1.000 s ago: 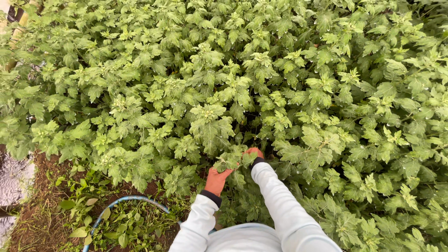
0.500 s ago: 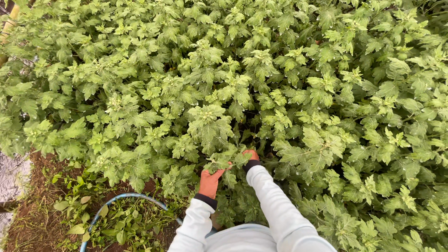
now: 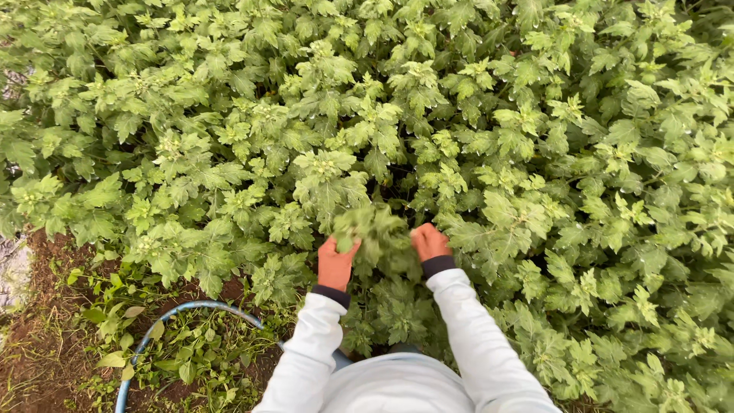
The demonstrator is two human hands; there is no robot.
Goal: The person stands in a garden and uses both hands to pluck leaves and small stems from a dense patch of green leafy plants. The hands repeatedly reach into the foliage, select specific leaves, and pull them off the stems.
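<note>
Orange gloves cover both hands, and both are at one leafy sprig (image 3: 376, 233) at the near edge of a dense bed of green plants (image 3: 474, 115). The left hand (image 3: 335, 264) has its fingers curled up into the sprig's left side, thumb against the leaves, so it grips a bunch of them. The right hand (image 3: 429, 242) is closed into a loose fist on the sprig's right side; whether it pinches a stem or only presses the leaves I cannot tell, since the foliage hides the fingertips.

Compared with a second ago, the hands sit differently. Then the right hand was buried among the leaves with only its knuckles showing, and the left was lower, reaching up from below. Now both are out in plain sight, level with each other, and the sprig between them is blurred with motion and stands higher and more bunched than the plants about it. I judge that it is being drawn or twisted free of the bed.

White sleeves (image 3: 475, 344) run down to the body at the bottom edge. At lower left a blue hoop (image 3: 164, 320) lies on brown soil (image 3: 42, 344) strewn with weeds, well apart from both hands.
</note>
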